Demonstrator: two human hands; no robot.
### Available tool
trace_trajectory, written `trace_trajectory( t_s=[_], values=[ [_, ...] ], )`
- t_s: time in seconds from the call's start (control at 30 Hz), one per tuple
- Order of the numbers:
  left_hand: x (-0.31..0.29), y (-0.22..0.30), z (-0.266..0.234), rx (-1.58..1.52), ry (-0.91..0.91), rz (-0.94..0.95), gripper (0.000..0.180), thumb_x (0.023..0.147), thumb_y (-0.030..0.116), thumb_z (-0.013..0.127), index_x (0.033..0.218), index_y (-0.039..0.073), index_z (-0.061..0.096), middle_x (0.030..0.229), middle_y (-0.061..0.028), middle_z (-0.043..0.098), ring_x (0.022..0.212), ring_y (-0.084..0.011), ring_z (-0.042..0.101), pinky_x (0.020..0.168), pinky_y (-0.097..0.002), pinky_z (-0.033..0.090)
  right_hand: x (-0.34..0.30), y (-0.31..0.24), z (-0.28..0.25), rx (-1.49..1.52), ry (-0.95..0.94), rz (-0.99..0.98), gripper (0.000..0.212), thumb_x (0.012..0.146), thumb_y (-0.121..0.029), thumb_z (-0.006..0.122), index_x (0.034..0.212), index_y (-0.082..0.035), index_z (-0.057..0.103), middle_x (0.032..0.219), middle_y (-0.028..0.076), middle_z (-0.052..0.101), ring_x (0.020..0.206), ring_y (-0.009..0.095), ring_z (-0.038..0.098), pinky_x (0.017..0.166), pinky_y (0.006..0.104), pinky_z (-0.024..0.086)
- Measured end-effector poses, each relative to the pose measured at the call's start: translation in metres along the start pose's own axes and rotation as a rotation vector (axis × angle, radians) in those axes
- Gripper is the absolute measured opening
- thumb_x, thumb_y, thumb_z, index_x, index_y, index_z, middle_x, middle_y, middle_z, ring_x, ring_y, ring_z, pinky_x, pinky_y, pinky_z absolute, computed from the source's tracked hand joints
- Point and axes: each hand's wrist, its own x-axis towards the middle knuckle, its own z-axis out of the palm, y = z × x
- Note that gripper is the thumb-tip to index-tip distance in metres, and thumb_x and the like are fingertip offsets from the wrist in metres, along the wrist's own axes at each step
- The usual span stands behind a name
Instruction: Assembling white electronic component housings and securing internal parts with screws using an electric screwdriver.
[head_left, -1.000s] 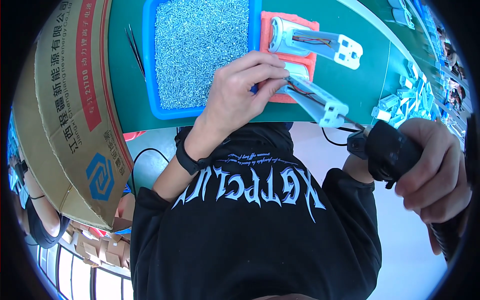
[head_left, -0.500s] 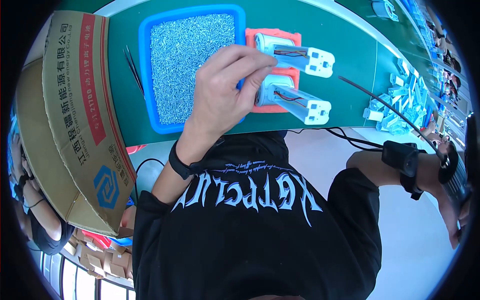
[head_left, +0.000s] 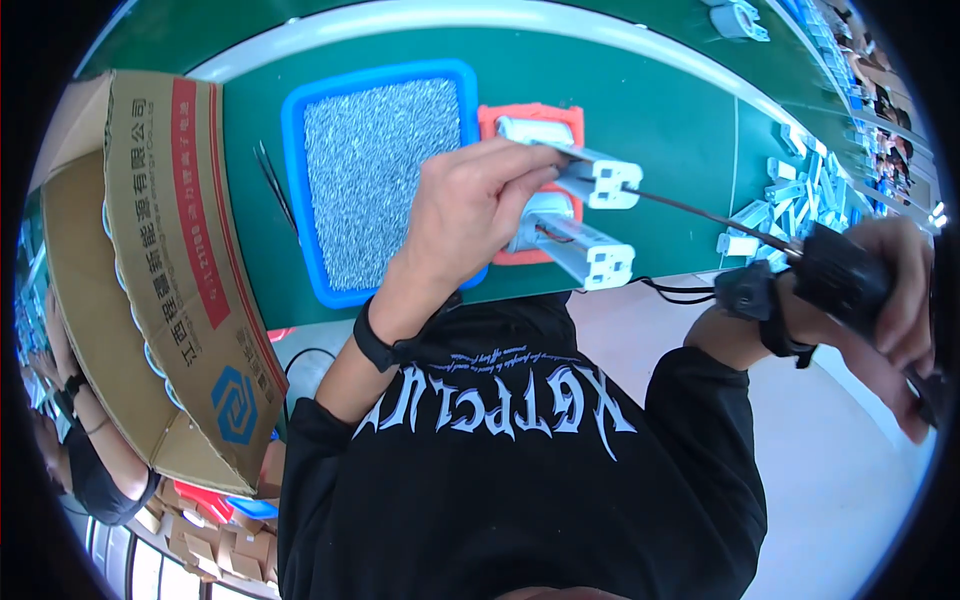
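My left hand (head_left: pixel 465 205) has thumb and forefinger pinched at the open side of the farther white plastic housing (head_left: pixel 612 186); whatever lies between the fingertips is hidden. My right hand (head_left: pixel 900 290), at the far right, grips a black power screwdriver (head_left: pixel 840 275). Its long thin shaft passes through the end face of that housing, pointing toward my left fingertips. Nearer to me lies a second, similar housing (head_left: pixel 607 266), with thin wires inside it. Both rest in a red-orange holder (head_left: pixel 572 120).
A blue tray (head_left: pixel 292 185) full of small silver screws (head_left: pixel 375 190) stands left of the holder, with black tweezers (head_left: pixel 275 190) beside it. A large cardboard box (head_left: pixel 150 250) is at the left. Loose white plastic parts (head_left: pixel 790 195) are piled at the right. Another person's arm (head_left: pixel 100 430) shows far left.
My right hand has brought the screwdriver inward, and its shaft now enters the farther housing's end. My left hand stays pinched at that housing. The whole view has shifted slightly.
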Motion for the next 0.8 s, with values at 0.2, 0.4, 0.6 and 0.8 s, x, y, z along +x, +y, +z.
trace_trajectory(
  t_s=[0.2, 0.4, 0.6, 0.8],
  values=[
    [-0.002, -0.001, -0.002, -0.041, -0.006, -0.007, 0.016, 0.081, 0.001, 0.067, 0.095, 0.003, 0.072, 0.082, -0.0111, 0.07, 0.069, -0.0241, 0.068, 0.06, -0.0317, 0.053, 0.004, -0.01, -0.012, -0.063, -0.02, 0.035, 0.049, 0.084, -0.056, 0.06, 0.101, -0.009, 0.055, 0.07, -0.001, 0.052, 0.054, 0.011, 0.055, 0.045, 0.0268, 0.056],
    [-0.003, 0.001, -0.006, -0.073, 0.019, -0.045, 0.014, 0.08, 0.0, 0.069, 0.093, 0.001, 0.072, 0.083, -0.0113, 0.071, 0.071, -0.0223, 0.069, 0.062, -0.0306, 0.053, -0.001, -0.013, -0.022, -0.051, 0.024, 0.116, 0.05, 0.074, -0.057, 0.07, 0.086, -0.011, 0.056, 0.067, -0.002, 0.056, 0.052, 0.011, 0.058, 0.047, 0.0248, 0.057],
    [-0.006, -0.008, -0.006, -0.137, 0.027, -0.049, 0.016, 0.078, 0.001, 0.071, 0.094, 0.004, 0.074, 0.084, -0.0108, 0.07, 0.071, -0.0228, 0.068, 0.062, -0.0311, 0.053, -0.006, -0.006, -0.034, 0.003, 0.058, 0.165, 0.053, 0.063, -0.059, 0.08, 0.07, -0.013, 0.057, 0.063, -0.002, 0.06, 0.05, 0.01, 0.061, 0.049, 0.0228, 0.058],
    [-0.01, -0.006, 0.0, -0.182, 0.039, -0.074, 0.017, 0.076, 0.002, 0.073, 0.093, 0.004, 0.074, 0.082, -0.0097, 0.068, 0.071, -0.0218, 0.067, 0.063, -0.0302, 0.052, -0.007, -0.006, -0.041, 0.001, 0.02, 0.175, 0.055, 0.06, -0.061, 0.083, 0.067, -0.013, 0.057, 0.063, -0.002, 0.062, 0.05, 0.01, 0.061, 0.049, 0.0222, 0.058]
  ],
)
